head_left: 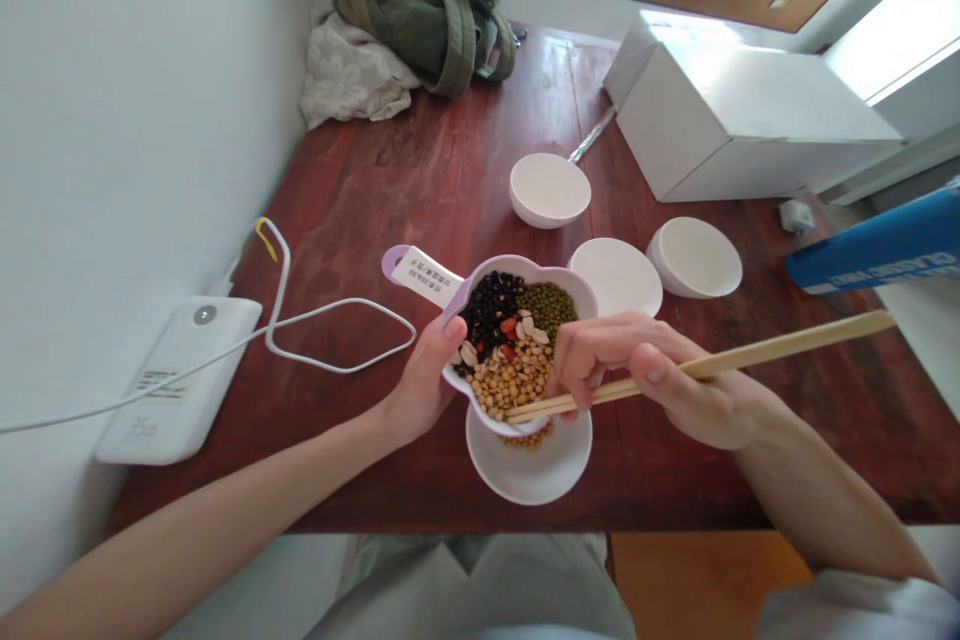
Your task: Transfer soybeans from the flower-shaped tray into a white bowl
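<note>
My left hand [426,375] grips the side of a purple-rimmed, scalloped bowl [586,298], thumb over the edge. Its handle, with a printed white label [427,275], points to the upper left. Inside lie black beans [487,308], green mung beans [551,308], yellow soybeans [510,382], and some pale and red peanuts [529,330]. My right hand [652,360] is closed around wooden chopsticks [795,342], whose tips reach the soybeans at the bowl's near edge. A white dish [532,480] with some soybeans sits beneath the scalloped bowl, partly covered by it.
Beyond are two white bowls [550,190] [694,258] and a white plate [619,278]. A white box [750,120] and a blue package [885,245] occupy the right. At left lie a power bank [180,380] and looping cable [360,301]. A green bag [420,0] stands at the back.
</note>
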A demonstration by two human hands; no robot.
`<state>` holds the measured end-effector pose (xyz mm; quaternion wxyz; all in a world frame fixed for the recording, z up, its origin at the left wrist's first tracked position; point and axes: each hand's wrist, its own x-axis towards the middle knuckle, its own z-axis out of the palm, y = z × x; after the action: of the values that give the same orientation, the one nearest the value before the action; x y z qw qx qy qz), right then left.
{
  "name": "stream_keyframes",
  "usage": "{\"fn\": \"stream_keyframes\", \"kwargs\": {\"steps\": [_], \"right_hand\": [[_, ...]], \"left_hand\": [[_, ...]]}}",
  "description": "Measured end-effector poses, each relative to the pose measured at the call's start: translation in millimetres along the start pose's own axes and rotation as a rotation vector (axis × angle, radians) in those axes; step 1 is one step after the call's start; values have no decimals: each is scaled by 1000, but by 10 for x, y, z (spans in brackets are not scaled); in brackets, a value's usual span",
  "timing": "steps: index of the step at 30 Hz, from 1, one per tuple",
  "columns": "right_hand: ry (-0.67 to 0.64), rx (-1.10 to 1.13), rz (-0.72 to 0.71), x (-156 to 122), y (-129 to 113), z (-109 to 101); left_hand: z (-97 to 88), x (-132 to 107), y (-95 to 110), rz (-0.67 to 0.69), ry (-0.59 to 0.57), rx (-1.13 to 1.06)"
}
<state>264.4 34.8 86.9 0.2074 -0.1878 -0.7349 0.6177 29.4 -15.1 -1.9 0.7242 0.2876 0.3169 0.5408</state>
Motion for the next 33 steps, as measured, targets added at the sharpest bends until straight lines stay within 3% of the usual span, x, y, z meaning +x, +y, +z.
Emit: {"fn": "stream_keyframes", "kwargs": {"steps": [17, 33], "right_hand": [[-37, 40, 143, -44, -41, -18], [-47, 45, 189, -92, -65, -35]], "left_hand": [[21, -5, 24, -19, -4, 5], [26, -8, 28, -23, -8, -10]]}}
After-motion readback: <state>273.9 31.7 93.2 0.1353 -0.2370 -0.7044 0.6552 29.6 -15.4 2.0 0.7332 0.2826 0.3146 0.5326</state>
